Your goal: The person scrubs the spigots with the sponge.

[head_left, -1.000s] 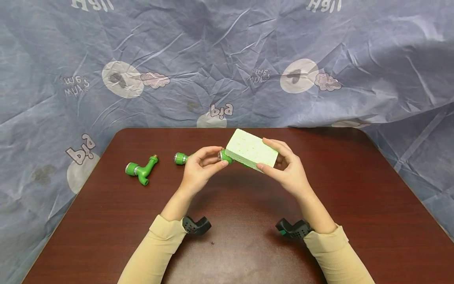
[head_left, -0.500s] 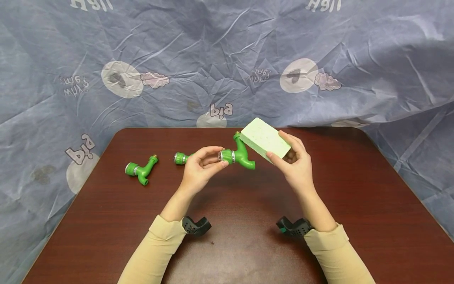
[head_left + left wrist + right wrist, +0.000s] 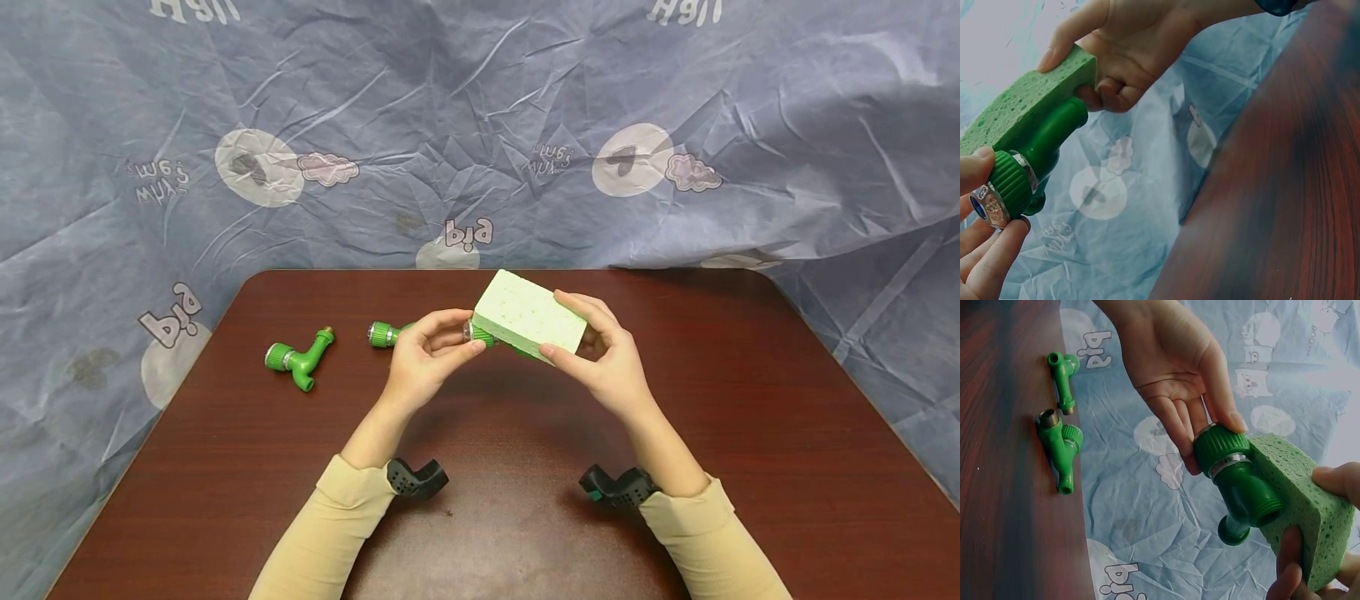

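Note:
In the head view my left hand (image 3: pixel 422 358) pinches a green faucet (image 3: pixel 483 333) by its ribbed knob, above the table. A pale green sponge (image 3: pixel 528 315), gripped at its right end by my right hand (image 3: pixel 611 358), covers most of that faucet from above. The right wrist view shows the sponge (image 3: pixel 1300 500) lying against the side of the faucet body (image 3: pixel 1244 490). In the left wrist view the faucet (image 3: pixel 1041 147) has its spout beside the sponge (image 3: pixel 1029 103), with my thumb and fingers around the silver-ended knob.
Another green faucet (image 3: pixel 296 360) lies on the left of the brown table (image 3: pixel 240 467). A further faucet (image 3: pixel 382 334) lies behind my left hand, partly hidden. A blue-grey printed cloth (image 3: pixel 480 125) hangs behind the table's far edge.
My right hand moved the sponge up and right off the faucet, baring its body half a second ago, then back down left over it. The left hand has hardly moved.

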`<move>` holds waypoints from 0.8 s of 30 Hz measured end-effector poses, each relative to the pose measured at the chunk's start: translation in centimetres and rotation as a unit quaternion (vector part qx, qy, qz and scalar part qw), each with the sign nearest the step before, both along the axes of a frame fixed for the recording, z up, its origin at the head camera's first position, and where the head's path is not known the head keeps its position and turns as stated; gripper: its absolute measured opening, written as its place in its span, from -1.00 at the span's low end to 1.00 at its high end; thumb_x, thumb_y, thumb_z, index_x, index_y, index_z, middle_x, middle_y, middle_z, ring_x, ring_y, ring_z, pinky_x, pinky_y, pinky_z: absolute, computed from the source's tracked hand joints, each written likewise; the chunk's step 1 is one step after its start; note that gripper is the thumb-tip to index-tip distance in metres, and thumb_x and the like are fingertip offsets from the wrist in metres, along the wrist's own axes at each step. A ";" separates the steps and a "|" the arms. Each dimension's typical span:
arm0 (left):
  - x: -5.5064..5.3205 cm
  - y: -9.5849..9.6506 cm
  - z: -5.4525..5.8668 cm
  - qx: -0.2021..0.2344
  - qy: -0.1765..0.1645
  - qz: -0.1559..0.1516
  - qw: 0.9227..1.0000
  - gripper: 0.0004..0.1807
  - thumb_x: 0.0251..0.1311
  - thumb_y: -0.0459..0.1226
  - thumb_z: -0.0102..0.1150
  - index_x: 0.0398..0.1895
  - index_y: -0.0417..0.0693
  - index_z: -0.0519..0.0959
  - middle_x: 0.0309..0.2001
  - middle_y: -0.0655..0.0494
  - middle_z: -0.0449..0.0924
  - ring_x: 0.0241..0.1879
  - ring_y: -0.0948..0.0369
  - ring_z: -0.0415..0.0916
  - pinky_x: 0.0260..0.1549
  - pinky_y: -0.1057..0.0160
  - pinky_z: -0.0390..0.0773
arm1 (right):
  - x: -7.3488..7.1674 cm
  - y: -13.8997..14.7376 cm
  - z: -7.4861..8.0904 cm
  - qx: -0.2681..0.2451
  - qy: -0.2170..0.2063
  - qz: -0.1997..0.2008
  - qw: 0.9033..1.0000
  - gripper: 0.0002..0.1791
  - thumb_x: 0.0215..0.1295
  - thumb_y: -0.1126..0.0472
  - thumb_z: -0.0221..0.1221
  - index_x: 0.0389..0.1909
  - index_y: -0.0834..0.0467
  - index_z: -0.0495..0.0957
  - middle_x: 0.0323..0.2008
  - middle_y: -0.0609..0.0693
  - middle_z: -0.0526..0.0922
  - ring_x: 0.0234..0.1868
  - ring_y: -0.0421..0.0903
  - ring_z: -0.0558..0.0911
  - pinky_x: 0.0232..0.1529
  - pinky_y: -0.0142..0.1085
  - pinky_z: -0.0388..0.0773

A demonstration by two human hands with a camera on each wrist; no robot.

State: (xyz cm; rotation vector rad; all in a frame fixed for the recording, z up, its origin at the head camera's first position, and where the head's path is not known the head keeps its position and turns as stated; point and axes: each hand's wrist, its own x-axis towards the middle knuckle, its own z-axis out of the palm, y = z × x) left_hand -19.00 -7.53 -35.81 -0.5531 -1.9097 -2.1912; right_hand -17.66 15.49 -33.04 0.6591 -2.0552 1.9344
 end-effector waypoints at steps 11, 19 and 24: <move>0.3 0.4 0.0 -0.010 0.009 -0.017 1.000 -0.58 -0.05 -0.58 0.30 -0.03 -0.40 0.53 -0.06 -0.24 0.58 -0.23 0.20 0.63 -0.27 0.23 0.64 | -0.8 0.7 -0.1 -0.024 -0.006 -0.150 0.988 -0.33 0.01 0.49 0.32 0.23 0.21 0.42 0.09 0.00 0.40 -0.30 -0.20 0.53 -0.36 -0.54 0.49; 0.4 0.2 0.1 -0.002 0.012 -0.020 1.000 -0.57 -0.05 -0.58 0.29 -0.02 -0.42 0.51 -0.06 -0.26 0.57 -0.22 0.18 0.63 -0.26 0.22 0.64 | -0.5 1.0 0.3 -0.058 -0.006 -0.081 0.995 -0.32 -0.01 0.58 0.27 0.23 0.29 0.38 0.09 0.04 0.39 -0.22 -0.15 0.55 -0.27 -0.49 0.56; 0.4 0.2 0.1 -0.006 0.013 -0.015 1.000 -0.58 -0.03 -0.56 0.29 -0.01 -0.39 0.52 -0.13 -0.26 0.59 -0.24 0.19 0.63 -0.28 0.24 0.64 | -0.2 0.6 0.3 -0.040 -0.005 -0.046 0.998 -0.33 -0.01 0.57 0.28 0.22 0.28 0.40 0.11 0.06 0.38 -0.19 -0.13 0.57 -0.22 -0.46 0.56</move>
